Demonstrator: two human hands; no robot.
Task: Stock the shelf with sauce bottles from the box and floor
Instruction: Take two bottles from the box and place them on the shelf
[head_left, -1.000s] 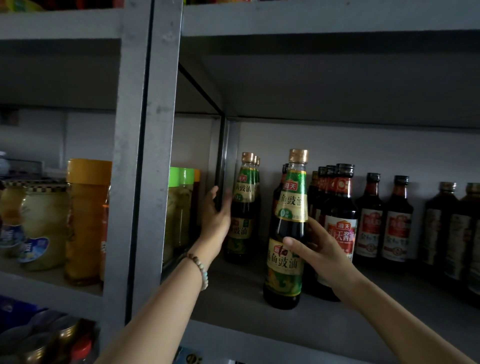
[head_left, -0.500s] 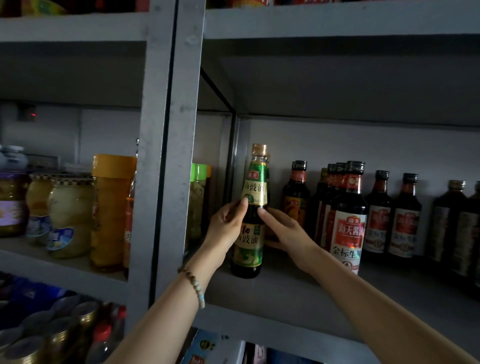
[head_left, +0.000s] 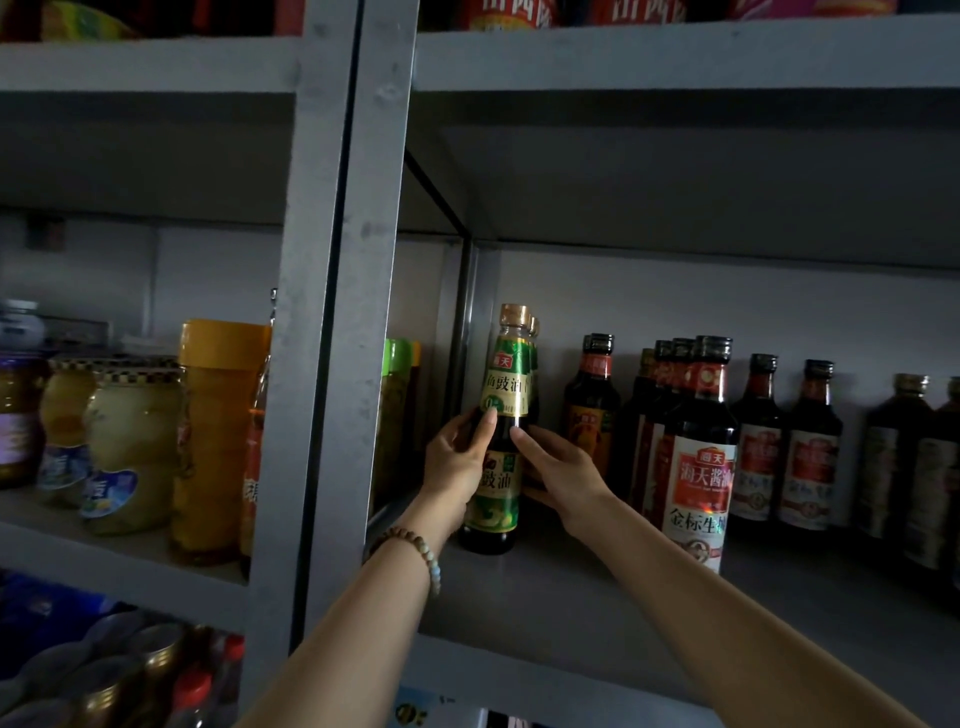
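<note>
A dark sauce bottle with green labels and a gold cap (head_left: 506, 395) stands upright on the grey shelf (head_left: 571, 613), at its left end next to the rear upright. Behind it stand more bottles of the same kind, mostly hidden. My left hand (head_left: 457, 457) grips the bottle's left side, thumb across the front. My right hand (head_left: 558, 475) holds its right side, fingers curled round the body. Both arms reach up into the shelf bay.
To the right stand red-labelled dark bottles (head_left: 698, 457) in rows, reaching to the right edge. A grey steel post (head_left: 332, 332) divides the bays. The left bay holds jars of preserved fruit (head_left: 130, 447) and a tall orange-lidded jar (head_left: 218, 436). Cans lie on the lower shelf.
The green-labelled bottle went from the shelf's front to the left end, in front of the matching bottles. My left hand came onto it. The view has drawn closer since.
</note>
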